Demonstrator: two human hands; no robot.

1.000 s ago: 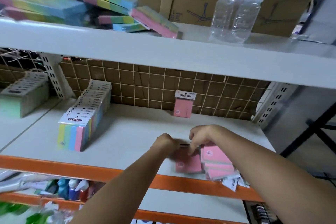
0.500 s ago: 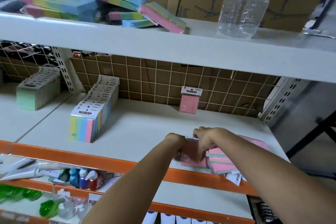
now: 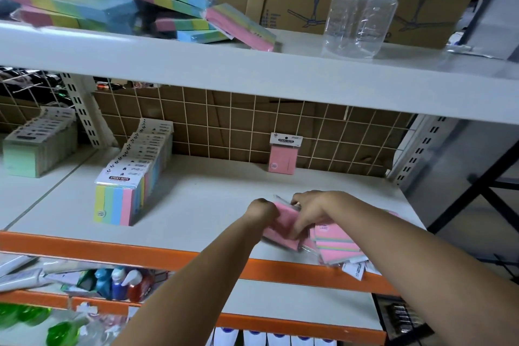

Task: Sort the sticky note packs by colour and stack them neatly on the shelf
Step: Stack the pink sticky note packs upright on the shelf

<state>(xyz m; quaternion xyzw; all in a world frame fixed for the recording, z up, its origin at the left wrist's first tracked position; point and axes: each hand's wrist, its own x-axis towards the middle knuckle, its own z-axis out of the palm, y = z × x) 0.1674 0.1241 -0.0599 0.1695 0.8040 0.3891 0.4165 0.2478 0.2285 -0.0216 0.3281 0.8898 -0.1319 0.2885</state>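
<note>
While both hands meet over the front of the middle shelf (image 3: 196, 205), the left hand (image 3: 262, 209) grips the left edge of a pink sticky note pack (image 3: 283, 226), fingers curled round it. The right hand (image 3: 310, 209) pinches the same pack from its top right side, fingers bent down onto the pink face. Just to the right, touching it, lies a loose pile of pink packs (image 3: 337, 244) with white header cards hanging over the orange shelf edge. One pink pack (image 3: 283, 156) stands upright against the wire grid at the back. A row of rainbow packs (image 3: 132, 174) stands at the left of the shelf, green packs (image 3: 36, 143) beyond. Rainbow packs (image 3: 118, 0) lie jumbled on the shelf above, near a clear plastic bottle (image 3: 362, 5).
</note>
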